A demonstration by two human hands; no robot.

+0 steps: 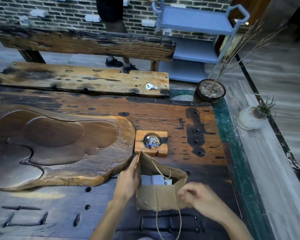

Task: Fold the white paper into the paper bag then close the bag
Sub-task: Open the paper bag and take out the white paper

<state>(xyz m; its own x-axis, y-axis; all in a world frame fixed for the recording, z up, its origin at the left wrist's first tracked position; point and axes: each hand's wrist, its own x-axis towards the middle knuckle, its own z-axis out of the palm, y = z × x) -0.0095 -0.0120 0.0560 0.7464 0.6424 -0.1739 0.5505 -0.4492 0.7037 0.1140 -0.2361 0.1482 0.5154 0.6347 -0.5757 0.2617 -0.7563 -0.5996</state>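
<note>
A brown paper bag (156, 198) lies on the dark wooden table (171, 118) near its front edge, with its mouth open toward me. The white paper (152, 180) sits folded inside the bag and shows through the opening. My left hand (128, 181) grips the bag's left edge and holds that side up. My right hand (196, 194) is blurred at the bag's right front rim, fingers pinched on the paper edge near a string handle (168, 222) that hangs toward me.
A wooden ashtray block (151, 143) with butts stands just behind the bag. A large carved wooden tea tray (59, 146) fills the left. A white earbud (151, 86) lies on the far plank. Potted plants (210, 90) stand at the right; a person stands behind the bench.
</note>
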